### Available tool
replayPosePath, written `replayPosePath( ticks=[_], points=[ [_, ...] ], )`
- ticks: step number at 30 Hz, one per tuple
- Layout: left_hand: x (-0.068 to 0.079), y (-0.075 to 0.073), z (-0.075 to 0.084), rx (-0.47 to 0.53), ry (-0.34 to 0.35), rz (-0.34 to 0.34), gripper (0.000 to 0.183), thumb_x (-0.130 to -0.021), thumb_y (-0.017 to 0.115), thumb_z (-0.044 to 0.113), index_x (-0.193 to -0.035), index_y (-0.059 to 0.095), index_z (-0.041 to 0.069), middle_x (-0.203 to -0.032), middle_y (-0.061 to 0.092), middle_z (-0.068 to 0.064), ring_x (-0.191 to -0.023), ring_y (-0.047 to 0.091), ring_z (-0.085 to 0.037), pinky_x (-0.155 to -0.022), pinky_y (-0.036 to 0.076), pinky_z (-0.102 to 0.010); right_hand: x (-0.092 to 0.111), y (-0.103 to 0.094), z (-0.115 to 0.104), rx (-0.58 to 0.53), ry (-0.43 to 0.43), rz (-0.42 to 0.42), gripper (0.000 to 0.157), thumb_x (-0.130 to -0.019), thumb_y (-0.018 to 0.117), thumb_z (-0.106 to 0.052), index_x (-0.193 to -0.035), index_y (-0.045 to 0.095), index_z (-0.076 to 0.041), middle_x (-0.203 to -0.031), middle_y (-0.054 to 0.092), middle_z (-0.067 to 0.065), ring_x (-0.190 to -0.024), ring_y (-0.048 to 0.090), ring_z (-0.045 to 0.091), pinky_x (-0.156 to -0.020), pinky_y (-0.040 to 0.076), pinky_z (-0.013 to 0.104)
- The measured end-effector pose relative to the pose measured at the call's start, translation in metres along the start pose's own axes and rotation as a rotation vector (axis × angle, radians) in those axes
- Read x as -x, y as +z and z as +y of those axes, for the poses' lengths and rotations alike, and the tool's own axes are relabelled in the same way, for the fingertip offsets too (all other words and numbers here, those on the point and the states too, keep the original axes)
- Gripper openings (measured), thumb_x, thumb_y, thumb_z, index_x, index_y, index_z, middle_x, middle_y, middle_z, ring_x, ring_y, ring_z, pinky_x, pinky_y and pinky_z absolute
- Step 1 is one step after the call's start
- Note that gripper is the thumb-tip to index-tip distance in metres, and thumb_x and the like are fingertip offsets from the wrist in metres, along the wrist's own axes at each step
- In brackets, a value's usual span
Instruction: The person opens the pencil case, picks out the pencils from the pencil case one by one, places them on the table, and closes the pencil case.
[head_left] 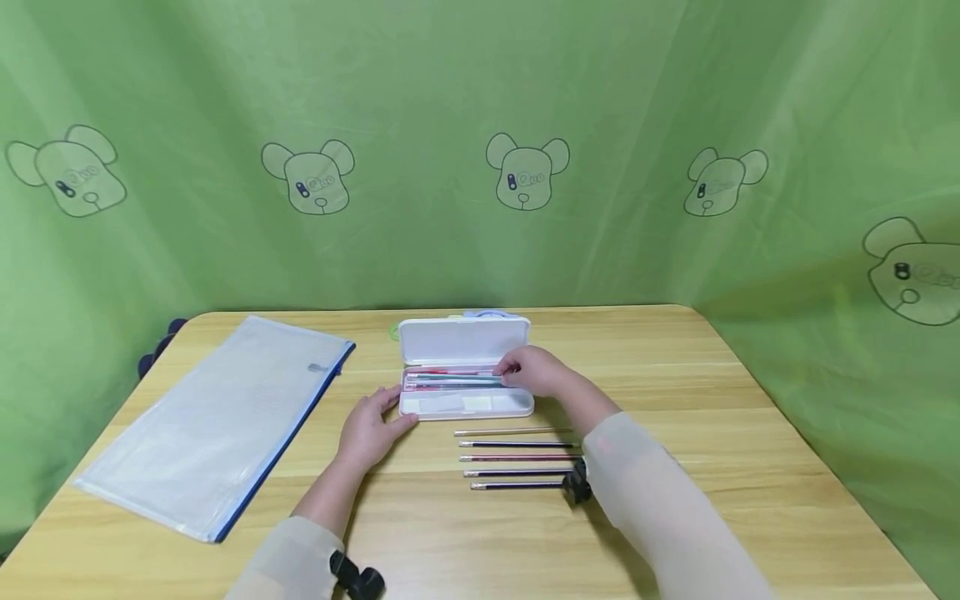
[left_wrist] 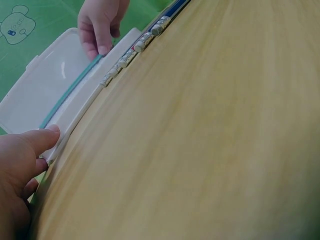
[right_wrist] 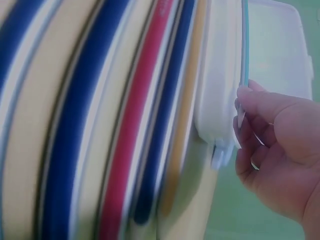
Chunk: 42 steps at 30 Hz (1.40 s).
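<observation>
A white pencil case (head_left: 467, 406) stands with its lid (head_left: 463, 342) raised, several pencils lying inside. At the case's right end, my right hand (head_left: 531, 370) pinches a teal pencil (right_wrist: 245, 45) between thumb and fingers. This teal pencil (left_wrist: 70, 95) stretches along the case in the left wrist view, and its tip shows below the right fingertips in the right wrist view. My left hand (head_left: 367, 429) holds the left end of the case, its thumb (left_wrist: 49, 137) at the near corner and the other fingers along the side.
Several pencils (head_left: 517, 457) lie in a row in front of the case, their right ends hidden by the right sleeve. A clear zip bag (head_left: 217, 425) with a blue edge lies at left. Behind the lid, blue and green items (head_left: 491, 314) peek out. Green curtain surrounds the table.
</observation>
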<state>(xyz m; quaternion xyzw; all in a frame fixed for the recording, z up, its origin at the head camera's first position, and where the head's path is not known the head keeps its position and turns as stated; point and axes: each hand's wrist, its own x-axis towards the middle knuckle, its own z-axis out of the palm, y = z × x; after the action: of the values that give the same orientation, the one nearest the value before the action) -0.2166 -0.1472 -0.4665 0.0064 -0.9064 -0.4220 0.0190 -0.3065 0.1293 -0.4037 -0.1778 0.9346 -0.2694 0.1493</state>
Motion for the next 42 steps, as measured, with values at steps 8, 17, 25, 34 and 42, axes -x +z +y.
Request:
replayPosePath(
  ticks=[8,17,25,34,42],
  points=[
    [0.0,0.0,0.001,0.007,-0.004,-0.007,0.061,-0.089,0.071,0.031,-0.142,0.05,0.008,-0.147,0.05,-0.015,-0.146,0.033,-0.038,-0.122,0.02,-0.056,0.025,-0.016,0.013,-0.029,-0.029,0.027,0.019,-0.094,0.062,-0.012,-0.11,0.07,-0.006,-0.11,0.071,0.01,-0.101,0.062,0.021,-0.096,0.051,0.043],
    [0.001,-0.001,0.001,0.011,-0.004,-0.009,0.062,-0.089,0.071,0.032,-0.142,0.05,0.008,-0.147,0.05,-0.014,-0.146,0.032,-0.037,-0.122,0.019,-0.056,0.066,-0.026,0.029,-0.047,-0.068,0.082,0.02,-0.092,0.063,-0.011,-0.108,0.071,-0.002,-0.104,0.072,0.011,-0.096,0.064,0.021,-0.091,0.054,0.043],
    [0.002,-0.002,0.001,0.004,-0.002,-0.01,0.062,-0.089,0.071,0.032,-0.142,0.05,0.008,-0.147,0.05,-0.014,-0.146,0.032,-0.037,-0.122,0.02,-0.056,0.105,-0.024,0.043,-0.028,-0.082,0.093,0.016,-0.09,0.066,-0.011,-0.104,0.073,-0.007,-0.096,0.071,0.003,-0.088,0.059,0.013,-0.078,0.051,0.028],
    [0.003,-0.001,0.001,0.005,0.004,-0.011,0.062,-0.089,0.071,0.032,-0.142,0.051,0.007,-0.146,0.052,-0.013,-0.146,0.033,-0.036,-0.123,0.018,-0.055,0.144,-0.009,0.053,-0.062,-0.138,0.059,0.013,-0.089,0.067,-0.01,-0.101,0.073,-0.013,-0.095,0.069,-0.003,-0.087,0.057,0.007,-0.074,0.051,0.021],
    [0.002,-0.002,0.0,-0.002,-0.007,-0.02,0.062,-0.09,0.07,0.034,-0.143,0.05,0.008,-0.147,0.051,-0.013,-0.146,0.032,-0.037,-0.122,0.02,-0.056,0.166,0.002,0.053,-0.064,-0.175,-0.003,0.011,-0.09,0.068,-0.014,-0.099,0.074,-0.017,-0.098,0.068,-0.007,-0.088,0.059,0.001,-0.078,0.053,0.021]
  ],
)
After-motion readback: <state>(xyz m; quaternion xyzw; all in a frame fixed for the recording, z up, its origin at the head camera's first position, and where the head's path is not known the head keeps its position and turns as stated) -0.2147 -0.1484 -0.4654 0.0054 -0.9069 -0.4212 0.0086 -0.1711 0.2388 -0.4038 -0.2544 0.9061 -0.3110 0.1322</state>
